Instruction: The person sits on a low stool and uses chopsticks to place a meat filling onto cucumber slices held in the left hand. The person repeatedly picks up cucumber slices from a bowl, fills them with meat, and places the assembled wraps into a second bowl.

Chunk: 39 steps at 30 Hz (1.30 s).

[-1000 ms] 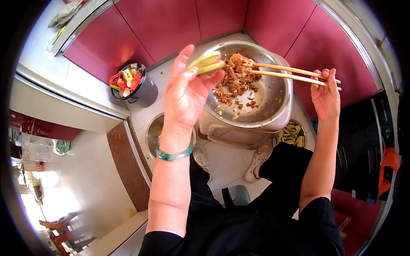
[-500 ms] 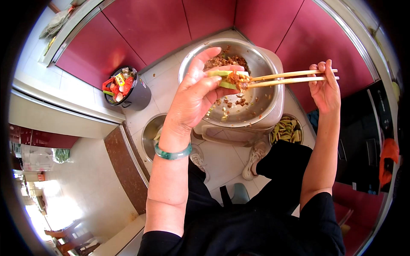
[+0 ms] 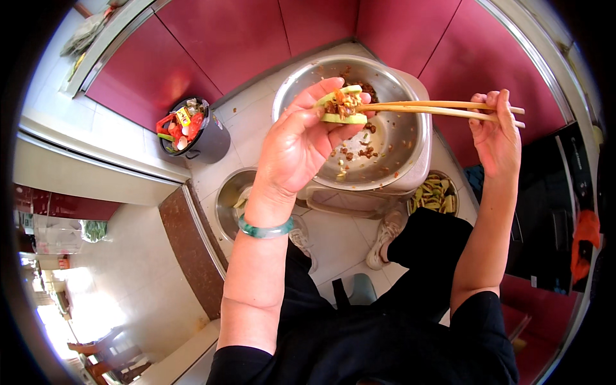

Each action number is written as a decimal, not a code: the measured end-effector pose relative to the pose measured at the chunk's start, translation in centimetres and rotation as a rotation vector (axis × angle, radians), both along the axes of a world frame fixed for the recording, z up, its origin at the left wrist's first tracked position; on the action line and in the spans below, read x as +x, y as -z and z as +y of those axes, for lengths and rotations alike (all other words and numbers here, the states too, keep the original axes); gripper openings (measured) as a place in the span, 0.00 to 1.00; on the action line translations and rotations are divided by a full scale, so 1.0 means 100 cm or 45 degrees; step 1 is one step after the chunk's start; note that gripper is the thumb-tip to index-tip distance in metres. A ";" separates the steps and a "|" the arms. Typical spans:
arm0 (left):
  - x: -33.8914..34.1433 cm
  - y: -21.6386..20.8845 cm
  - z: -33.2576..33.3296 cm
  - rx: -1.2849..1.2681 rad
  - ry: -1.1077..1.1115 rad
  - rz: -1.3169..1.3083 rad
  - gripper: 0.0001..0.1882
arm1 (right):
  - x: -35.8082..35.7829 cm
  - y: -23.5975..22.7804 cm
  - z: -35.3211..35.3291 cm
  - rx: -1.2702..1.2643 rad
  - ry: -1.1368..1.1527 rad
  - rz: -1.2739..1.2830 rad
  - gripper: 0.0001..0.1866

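Observation:
My left hand, with a green bangle on its wrist, pinches a pale green vegetable piece split into two layers. Brown minced filling sits between the layers. In my right hand is a pair of wooden chopsticks, their tips at the filling. Beneath both is a wide steel basin on a pale stool. More brown filling is scattered over the basin's bottom; my left hand covers part of it.
At the right, a steel bowl holds several green vegetable pieces. Another steel bowl stands left, partly behind my forearm. A black bin with rubbish is farther left. Dark red cabinets line the far side; a black appliance stands right.
The chopsticks have pushed filling from their tips in between the vegetable's layers. My right hand has shifted slightly right, and my left hand has turned the piece, showing the filling.

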<state>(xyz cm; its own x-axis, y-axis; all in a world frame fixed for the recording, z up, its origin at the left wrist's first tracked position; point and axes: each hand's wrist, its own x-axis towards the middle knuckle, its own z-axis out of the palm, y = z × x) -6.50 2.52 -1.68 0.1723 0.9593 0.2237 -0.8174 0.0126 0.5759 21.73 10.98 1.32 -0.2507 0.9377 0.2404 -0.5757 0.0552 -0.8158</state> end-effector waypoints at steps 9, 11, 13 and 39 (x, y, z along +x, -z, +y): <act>0.003 -0.005 -0.003 -0.068 0.006 -0.290 0.18 | 0.024 -0.001 0.002 0.025 -0.098 0.146 0.16; 0.004 -0.005 -0.003 -0.047 0.010 -0.255 0.18 | 0.018 0.000 -0.001 0.021 -0.104 0.193 0.16; 0.006 -0.004 -0.003 -0.020 0.035 -0.246 0.21 | 0.008 -0.001 -0.006 0.015 -0.141 0.214 0.16; 0.009 0.001 -0.007 -0.179 -0.236 0.155 0.22 | 0.002 -0.004 -0.016 0.270 0.046 -0.112 0.16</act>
